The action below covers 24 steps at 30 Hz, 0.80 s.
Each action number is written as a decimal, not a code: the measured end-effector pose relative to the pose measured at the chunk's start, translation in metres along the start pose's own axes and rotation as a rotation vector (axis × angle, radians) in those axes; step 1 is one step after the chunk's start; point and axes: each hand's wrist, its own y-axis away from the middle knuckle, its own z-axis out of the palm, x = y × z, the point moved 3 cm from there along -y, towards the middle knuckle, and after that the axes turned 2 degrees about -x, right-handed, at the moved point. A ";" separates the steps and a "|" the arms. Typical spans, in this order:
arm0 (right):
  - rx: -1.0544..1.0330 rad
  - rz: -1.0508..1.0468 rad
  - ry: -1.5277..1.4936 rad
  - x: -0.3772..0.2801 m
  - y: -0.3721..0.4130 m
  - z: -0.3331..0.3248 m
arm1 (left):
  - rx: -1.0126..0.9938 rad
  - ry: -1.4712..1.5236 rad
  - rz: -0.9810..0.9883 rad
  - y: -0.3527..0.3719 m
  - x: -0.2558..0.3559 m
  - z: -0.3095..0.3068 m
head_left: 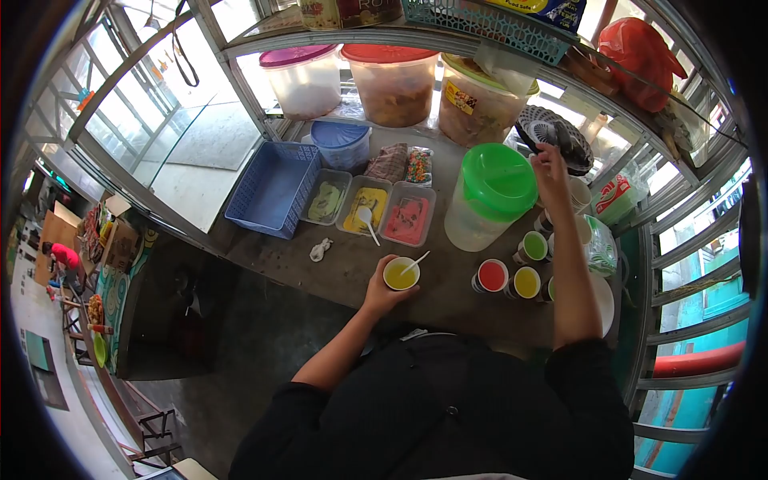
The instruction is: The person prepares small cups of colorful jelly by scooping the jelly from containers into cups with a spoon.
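Observation:
My left hand (382, 294) grips a small cup of yellow liquid (400, 274) with a white spoon (416, 262) standing in it, near the counter's front edge. My right hand (550, 164) reaches far across the counter to a dark patterned lid or basket (552, 132) beside a stack of white cups (581, 194). A large clear pitcher with a green lid (494, 192) stands between the two hands.
Three trays of green, yellow and red toppings (368, 210) sit beside a blue basket (276, 188). Small cups of green, red and yellow liquid (512, 272) cluster at the right. Big lidded tubs (392, 80) line the back. A glass stall frame surrounds the counter.

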 end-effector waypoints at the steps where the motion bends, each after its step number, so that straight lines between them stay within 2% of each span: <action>1: 0.005 0.005 0.057 0.042 -0.007 0.009 | -0.008 -0.004 0.013 -0.001 -0.003 0.000; 2: 0.009 0.010 0.113 0.063 -0.011 0.016 | -0.015 -0.008 0.024 -0.002 -0.006 -0.001; 5: 0.092 0.165 0.253 0.070 -0.012 0.022 | -0.026 -0.017 0.035 -0.003 -0.006 -0.003; 8: -0.018 0.415 -0.203 0.077 -0.022 0.026 | -0.037 -0.036 0.048 -0.001 -0.005 -0.004; 11: -0.157 0.450 -0.644 0.069 -0.028 0.030 | -0.069 -0.124 0.103 -0.001 -0.005 -0.006; 14: -0.052 0.465 -0.828 0.067 -0.026 0.036 | -0.071 -0.181 0.112 0.002 -0.006 -0.006; 17: -0.072 0.409 -0.786 0.067 -0.024 0.040 | -0.040 -0.204 0.126 0.004 -0.004 -0.005; 19: -0.037 0.311 -0.563 0.063 -0.021 0.038 | -0.027 -0.210 0.137 0.004 -0.004 -0.005; 20: -0.017 0.264 -0.450 0.056 -0.018 0.036 | -0.026 -0.208 0.137 0.004 -0.003 -0.005; 24: -0.046 0.225 -0.362 0.009 -0.001 0.035 | -0.037 -0.192 0.139 0.004 -0.005 -0.006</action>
